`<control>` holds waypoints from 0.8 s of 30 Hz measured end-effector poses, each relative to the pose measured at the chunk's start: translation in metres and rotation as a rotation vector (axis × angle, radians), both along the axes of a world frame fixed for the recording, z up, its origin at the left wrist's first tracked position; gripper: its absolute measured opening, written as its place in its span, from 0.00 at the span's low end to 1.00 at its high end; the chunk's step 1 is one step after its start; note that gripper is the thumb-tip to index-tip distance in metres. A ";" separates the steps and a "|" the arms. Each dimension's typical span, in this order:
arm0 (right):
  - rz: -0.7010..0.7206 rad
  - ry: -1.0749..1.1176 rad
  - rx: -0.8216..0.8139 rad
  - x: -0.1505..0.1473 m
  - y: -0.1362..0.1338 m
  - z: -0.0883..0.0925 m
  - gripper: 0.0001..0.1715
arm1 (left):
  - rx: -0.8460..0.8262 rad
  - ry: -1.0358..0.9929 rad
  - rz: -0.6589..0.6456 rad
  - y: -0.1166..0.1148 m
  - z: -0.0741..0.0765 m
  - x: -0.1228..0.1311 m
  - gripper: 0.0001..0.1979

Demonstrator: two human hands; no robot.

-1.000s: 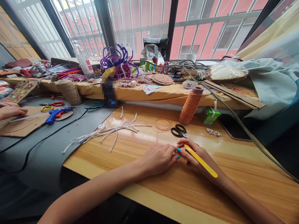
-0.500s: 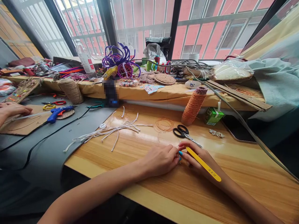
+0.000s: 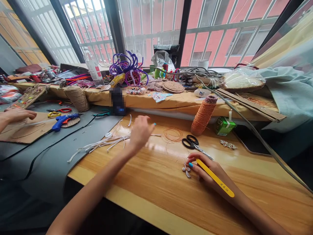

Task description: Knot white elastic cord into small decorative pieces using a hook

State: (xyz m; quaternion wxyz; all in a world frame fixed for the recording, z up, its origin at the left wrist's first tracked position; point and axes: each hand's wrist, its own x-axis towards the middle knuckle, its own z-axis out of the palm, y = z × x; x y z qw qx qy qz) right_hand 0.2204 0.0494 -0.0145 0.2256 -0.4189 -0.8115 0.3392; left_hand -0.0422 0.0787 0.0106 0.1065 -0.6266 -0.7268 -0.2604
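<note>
My right hand [image 3: 204, 168] rests on the wooden table, closed around flat yellow tweezers [image 3: 215, 178] whose tips are hidden by the fingers. At its fingertips lies a small knotted piece of pale cord [image 3: 187, 170] with two curled loops and a bit of orange in the middle. My left hand [image 3: 141, 132], a little blurred, is raised over the far part of the table, fingers apart and seemingly holding nothing. Beneath and beside it spread several white cords [image 3: 107, 142]. Black-handled scissors [image 3: 197, 145] lie just beyond my right hand, near a coil of thin orange string [image 3: 173, 134].
An orange string spool [image 3: 204, 116], a green drink carton [image 3: 225, 126], small knotted pieces [image 3: 228, 145] and a dark tablet-like slab [image 3: 254, 140] line the right. At left, another person's hand [image 3: 19, 115] is near a blue glue gun [image 3: 63, 121]. A grey cable [image 3: 254, 129] crosses the right side.
My left hand has let go of the small knotted piece and moved up and left toward the white cords. My right hand stays almost in place with the tweezers. The knotted piece is now uncovered.
</note>
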 end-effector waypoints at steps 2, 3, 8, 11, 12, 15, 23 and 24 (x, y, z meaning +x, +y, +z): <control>-0.002 0.009 -0.029 0.000 0.001 -0.002 0.14 | 0.013 -0.049 0.203 0.023 0.003 -0.045 0.23; 0.000 0.015 -0.044 0.000 0.002 -0.002 0.14 | 0.009 -0.078 0.299 0.033 0.003 -0.067 0.26; -0.068 0.062 -0.074 -0.003 0.001 0.000 0.15 | -0.076 -0.190 0.575 0.063 -0.014 -0.137 0.33; -0.104 0.048 -0.076 -0.004 0.000 0.002 0.16 | -0.112 -0.208 0.619 0.073 -0.024 -0.149 0.36; -0.107 0.045 -0.079 -0.004 0.000 0.002 0.16 | -0.116 -0.206 0.631 0.076 -0.026 -0.150 0.37; -0.123 0.061 -0.100 -0.004 0.000 0.002 0.16 | -0.121 -0.192 0.669 0.082 -0.029 -0.151 0.31; -0.138 0.089 -0.069 -0.004 0.000 0.000 0.15 | -0.148 -0.159 0.614 0.080 -0.025 -0.155 0.16; -0.124 0.086 -0.068 -0.003 0.001 -0.001 0.15 | -0.152 -0.157 0.587 0.078 -0.023 -0.155 0.16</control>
